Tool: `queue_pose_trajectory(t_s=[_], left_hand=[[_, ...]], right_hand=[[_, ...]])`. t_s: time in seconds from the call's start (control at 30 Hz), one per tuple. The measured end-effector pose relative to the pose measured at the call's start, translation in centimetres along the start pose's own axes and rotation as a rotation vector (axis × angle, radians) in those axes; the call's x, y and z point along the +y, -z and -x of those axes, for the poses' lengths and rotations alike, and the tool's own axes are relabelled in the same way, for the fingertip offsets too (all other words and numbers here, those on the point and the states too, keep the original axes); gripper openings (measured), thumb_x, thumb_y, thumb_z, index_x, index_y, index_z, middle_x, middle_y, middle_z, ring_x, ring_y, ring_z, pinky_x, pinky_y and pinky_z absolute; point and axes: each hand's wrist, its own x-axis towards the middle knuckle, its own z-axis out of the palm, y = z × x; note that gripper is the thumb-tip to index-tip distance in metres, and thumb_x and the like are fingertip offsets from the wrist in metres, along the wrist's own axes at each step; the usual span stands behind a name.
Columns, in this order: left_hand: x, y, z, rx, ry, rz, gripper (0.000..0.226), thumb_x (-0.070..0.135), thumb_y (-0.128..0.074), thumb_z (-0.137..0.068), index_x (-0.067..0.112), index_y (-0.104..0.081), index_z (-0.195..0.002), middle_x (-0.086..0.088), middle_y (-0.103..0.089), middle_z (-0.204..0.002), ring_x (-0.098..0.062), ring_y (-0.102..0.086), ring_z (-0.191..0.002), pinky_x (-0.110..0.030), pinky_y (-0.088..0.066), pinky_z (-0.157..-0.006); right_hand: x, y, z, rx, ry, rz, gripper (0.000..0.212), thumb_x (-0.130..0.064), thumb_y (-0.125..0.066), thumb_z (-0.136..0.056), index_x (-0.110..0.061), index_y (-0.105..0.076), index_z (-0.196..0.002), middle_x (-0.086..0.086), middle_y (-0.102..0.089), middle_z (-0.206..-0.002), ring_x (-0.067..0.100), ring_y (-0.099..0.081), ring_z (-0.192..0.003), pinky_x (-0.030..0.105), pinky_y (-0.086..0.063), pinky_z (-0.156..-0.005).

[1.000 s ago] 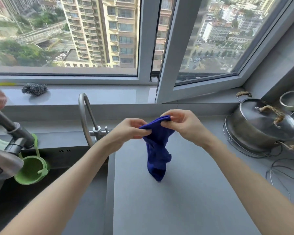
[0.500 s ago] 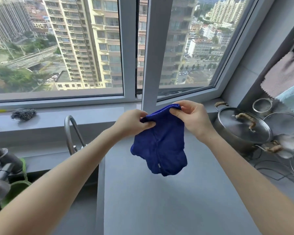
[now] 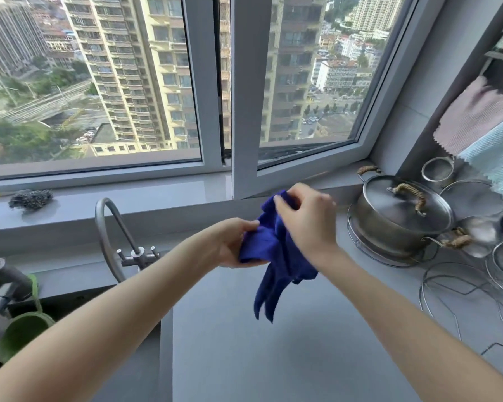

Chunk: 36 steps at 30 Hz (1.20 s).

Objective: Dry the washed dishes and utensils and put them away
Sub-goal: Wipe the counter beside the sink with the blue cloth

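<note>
Left hand grips the bunched blue cloth, fingers curled round its lower folds. At its 1 o'clock, the right hand pinches the cloth's upper edge between thumb and fingertips. The cloth hangs in the air over the grey counter, its loose tails drooping toward 6 o'clock and clear of the surface. At 3 o'clock from the hands, a lidded steel pot stands near the wall. At 9 o'clock, a faucet arches beside the sink. At 10 o'clock, a scourer lies on the sill.
</note>
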Motion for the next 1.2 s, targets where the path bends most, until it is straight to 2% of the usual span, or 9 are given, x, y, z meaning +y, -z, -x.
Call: queue_pose_trajectory(t_s=[0.13, 0.27, 0.3, 0.4, 0.53, 0.67, 0.97, 1.1, 1.2], left_hand=[[-0.7, 0.5, 0.1, -0.058, -0.018, -0.024, 0.042, 0.048, -0.051, -0.092, 0.01, -0.055, -0.073, -0.005, -0.062, -0.06, -0.02, -0.061, -0.054, -0.028, -0.05, -0.058], [-1.3, 1.8, 0.8, 0.05, -0.193, -0.545, 0.021, -0.007, -0.055, -0.081, 0.013, -0.059, -0.086, 0.0, -0.064, -0.068, -0.015, -0.062, -0.061, -0.023, -0.051, -0.053], [-1.0, 1.9, 1.2, 0.072, -0.235, -0.668, 0.026, -0.006, -0.06, -0.077, 0.014, -0.064, -0.092, -0.002, -0.066, -0.077, -0.018, -0.063, -0.069, -0.027, -0.053, -0.059], [0.4, 1.9, 2.6, 0.097, -0.317, -0.98, 0.036, 0.003, -0.069, -0.068, 0.015, -0.067, -0.102, -0.012, -0.07, -0.095, -0.025, -0.063, -0.081, -0.039, -0.055, -0.075], [3.8, 2.8, 3.0, 0.366, -0.443, -1.384, 0.035, 0.01, -0.069, -0.073, 0.015, -0.062, -0.107, -0.007, -0.065, -0.095, -0.024, -0.057, -0.082, -0.03, -0.046, -0.068], [6.7, 4.5, 4.2, 0.662, -0.625, -1.537, 0.034, 0.016, -0.07, -0.073, 0.015, -0.065, -0.106, -0.006, -0.067, -0.101, -0.025, -0.06, -0.089, -0.03, -0.046, -0.07], [-2.6, 6.7, 3.1, 0.284, -0.475, -1.745, 0.025, 0.004, -0.055, -0.08, 0.022, -0.065, -0.094, 0.011, -0.05, -0.058, -0.022, -0.058, -0.073, -0.024, -0.038, -0.058], [-7.1, 8.0, -1.4, 0.186, -0.25, -1.762, 0.036, -0.005, -0.045, -0.081, 0.013, -0.063, -0.106, -0.007, -0.057, -0.084, -0.028, -0.049, -0.077, -0.031, -0.038, -0.062], [-6.3, 9.4, -4.5, 0.395, -0.313, -1.591, 0.039, -0.004, -0.042, -0.084, 0.013, -0.059, -0.115, -0.01, -0.061, -0.109, -0.03, -0.054, -0.092, -0.032, -0.041, -0.068]], right_hand=[[-1.1, -0.3, 6.0, -0.338, 0.402, 0.089, 0.027, -0.043, -0.056, -0.079, -0.023, -0.067, -0.064, -0.005, -0.06, -0.057, 0.018, -0.053, -0.054, 0.023, -0.034, -0.05], [0.6, 0.7, 4.8, -0.45, 0.05, -0.097, 0.027, -0.036, -0.054, -0.082, -0.016, -0.07, -0.075, -0.003, -0.058, -0.06, 0.012, -0.051, -0.06, 0.032, -0.044, -0.06], [1.2, 0.7, 3.9, -0.452, 0.038, -0.088, 0.019, -0.029, -0.061, -0.08, -0.023, -0.072, -0.094, -0.008, -0.067, -0.079, 0.009, -0.059, -0.075, 0.03, -0.048, -0.072], [1.3, -0.5, 1.0, -0.799, 0.097, -0.073, 0.074, -0.012, -0.068, -0.072, -0.036, -0.044, -0.137, -0.01, -0.053, -0.133, 0.01, -0.047, -0.118, 0.027, -0.039, -0.098], [-0.3, -3.9, -2.8, -0.819, 0.102, -0.022, 0.015, -0.017, -0.073, -0.075, -0.026, -0.061, -0.073, -0.005, -0.058, -0.071, 0.02, -0.052, -0.077, 0.029, -0.038, -0.066], [-2.3, -5.8, -5.0, -0.594, 0.141, -0.077, 0.014, -0.022, -0.071, -0.08, -0.009, -0.068, -0.083, 0.003, -0.06, -0.073, 0.022, -0.052, -0.074, 0.03, -0.034, -0.06], [1.9, -6.8, 6.5, -0.827, -0.021, -0.066, 0.01, -0.03, -0.073, -0.078, -0.026, -0.065, -0.072, -0.007, -0.062, -0.067, 0.019, -0.057, -0.075, 0.029, -0.04, -0.063], [4.4, -9.7, 10.3, -1.058, -0.186, -0.062, 0.034, -0.024, -0.07, -0.077, -0.026, -0.045, -0.054, -0.005, -0.043, -0.053, 0.012, -0.038, -0.053, 0.031, -0.027, -0.053], [5.1, -12.5, 8.7, -1.001, -0.356, -0.186, 0.033, -0.022, -0.068, -0.078, -0.021, -0.045, -0.055, -0.003, -0.044, -0.056, 0.018, -0.037, -0.057, 0.031, -0.025, -0.057]])
